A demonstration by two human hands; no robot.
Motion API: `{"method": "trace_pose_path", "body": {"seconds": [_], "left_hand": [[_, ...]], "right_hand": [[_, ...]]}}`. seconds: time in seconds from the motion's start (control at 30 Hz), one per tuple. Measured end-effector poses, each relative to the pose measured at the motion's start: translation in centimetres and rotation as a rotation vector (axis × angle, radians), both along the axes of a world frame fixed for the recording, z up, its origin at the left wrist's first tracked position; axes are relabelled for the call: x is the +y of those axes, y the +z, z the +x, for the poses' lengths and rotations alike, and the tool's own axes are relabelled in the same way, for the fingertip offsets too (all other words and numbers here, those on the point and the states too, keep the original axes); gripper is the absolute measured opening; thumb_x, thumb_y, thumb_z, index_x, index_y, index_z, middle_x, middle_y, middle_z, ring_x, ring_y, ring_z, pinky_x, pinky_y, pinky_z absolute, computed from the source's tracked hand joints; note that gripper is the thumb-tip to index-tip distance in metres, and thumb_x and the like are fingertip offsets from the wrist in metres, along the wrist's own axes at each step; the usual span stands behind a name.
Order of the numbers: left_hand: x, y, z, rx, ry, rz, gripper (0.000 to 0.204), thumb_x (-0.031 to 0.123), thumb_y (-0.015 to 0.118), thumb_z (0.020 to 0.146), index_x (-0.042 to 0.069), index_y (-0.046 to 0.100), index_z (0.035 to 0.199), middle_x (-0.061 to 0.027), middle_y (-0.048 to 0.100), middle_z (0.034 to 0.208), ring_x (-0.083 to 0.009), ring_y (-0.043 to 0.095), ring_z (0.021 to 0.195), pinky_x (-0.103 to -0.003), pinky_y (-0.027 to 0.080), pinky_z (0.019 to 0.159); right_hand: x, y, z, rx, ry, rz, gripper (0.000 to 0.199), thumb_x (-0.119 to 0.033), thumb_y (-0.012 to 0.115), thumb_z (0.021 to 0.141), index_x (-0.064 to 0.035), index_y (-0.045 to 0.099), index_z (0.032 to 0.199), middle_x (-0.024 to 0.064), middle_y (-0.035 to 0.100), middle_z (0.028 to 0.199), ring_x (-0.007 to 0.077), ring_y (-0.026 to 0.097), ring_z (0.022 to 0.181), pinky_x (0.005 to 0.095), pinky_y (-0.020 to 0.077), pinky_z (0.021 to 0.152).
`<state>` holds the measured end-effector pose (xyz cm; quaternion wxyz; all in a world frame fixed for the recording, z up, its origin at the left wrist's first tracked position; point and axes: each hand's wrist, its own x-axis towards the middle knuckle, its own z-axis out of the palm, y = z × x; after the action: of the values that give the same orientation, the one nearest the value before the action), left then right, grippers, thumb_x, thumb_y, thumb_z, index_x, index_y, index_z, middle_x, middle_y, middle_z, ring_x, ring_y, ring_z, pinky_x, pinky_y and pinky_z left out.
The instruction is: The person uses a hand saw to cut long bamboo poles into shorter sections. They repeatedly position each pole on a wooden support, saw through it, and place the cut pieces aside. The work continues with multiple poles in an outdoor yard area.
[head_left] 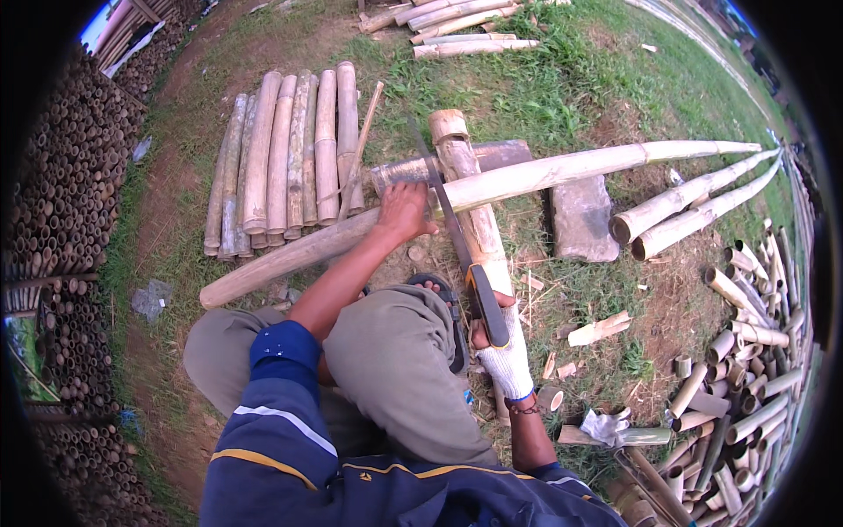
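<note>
A long pale bamboo pole (571,170) lies slanted across my front, from the lower left to the far right. My left hand (407,211) is closed over the pole and presses it down. My right hand (507,347), in a white glove with bare fingertips, grips the dark and yellow handle of a hand saw (453,224). The saw's blade points away from me and crosses the pole just right of my left hand. Beneath the pole runs a thicker notched bamboo piece (485,243), propped on a short bamboo log (503,156). My left foot shows beside it.
Cut bamboo lengths (300,158) lie in a row at left. A stone block (583,220) and two bamboo poles (694,204) are at right. A heap of short offcuts (746,378) fills the lower right. Stacked bamboo (79,167) lines the left edge.
</note>
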<state>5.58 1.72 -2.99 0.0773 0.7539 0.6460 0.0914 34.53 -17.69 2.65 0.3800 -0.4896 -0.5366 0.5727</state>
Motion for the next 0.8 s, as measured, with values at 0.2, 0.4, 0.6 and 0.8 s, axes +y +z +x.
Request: {"method": "trace_pose_path", "body": {"seconds": [0.2, 0.4, 0.6, 0.8], "left_hand": [[-1.3, 3.8, -3.5, -0.034, 0.119, -0.311, 0.128, 0.050, 0.107, 0.052, -0.002, 0.052, 0.156, -0.0231, 0.062, 0.153, -0.0410, 0.055, 0.147, -0.050, 0.044, 0.123], [-5.5, 4.4, -16.9, 0.057, 0.259, -0.839, 0.125, 0.048, 0.109, 0.052, 0.003, 0.054, 0.155, -0.0247, 0.069, 0.145, -0.0404, 0.065, 0.138, -0.049, 0.054, 0.114], [-9.2, 2.9, -18.1, -0.069, 0.256, -0.563, 0.116, 0.048, 0.108, 0.053, 0.004, 0.058, 0.148, -0.0255, 0.072, 0.138, -0.0426, 0.069, 0.130, -0.049, 0.054, 0.111], [-12.0, 3.8, -16.6, -0.022, 0.268, -0.306, 0.097, 0.059, 0.097, 0.064, 0.006, 0.061, 0.138, -0.0258, 0.076, 0.128, -0.0447, 0.072, 0.119, -0.051, 0.056, 0.104]], "right_hand": [[0.4, -0.1, 0.2, -0.055, -0.136, 0.090, 0.049, -0.003, 0.065, 0.098, 0.0029, 0.054, 0.146, 0.0117, 0.065, 0.114, 0.0173, 0.065, 0.100, 0.0313, 0.0545, 0.090], [0.8, 0.0, -0.7, -0.124, 0.048, 0.165, 0.058, 0.003, 0.060, 0.098, -0.0036, 0.046, 0.154, 0.0125, 0.058, 0.140, 0.0227, 0.057, 0.129, 0.0340, 0.0423, 0.116], [0.6, -0.3, -1.0, -0.108, 0.028, 0.111, 0.062, 0.002, 0.062, 0.099, -0.0036, 0.042, 0.158, 0.0136, 0.057, 0.143, 0.0235, 0.055, 0.133, 0.0356, 0.0413, 0.118], [0.6, -0.3, -1.2, -0.099, 0.023, 0.094, 0.062, 0.002, 0.062, 0.099, -0.0023, 0.043, 0.157, 0.0141, 0.057, 0.142, 0.0247, 0.055, 0.134, 0.0366, 0.0422, 0.117]]}}
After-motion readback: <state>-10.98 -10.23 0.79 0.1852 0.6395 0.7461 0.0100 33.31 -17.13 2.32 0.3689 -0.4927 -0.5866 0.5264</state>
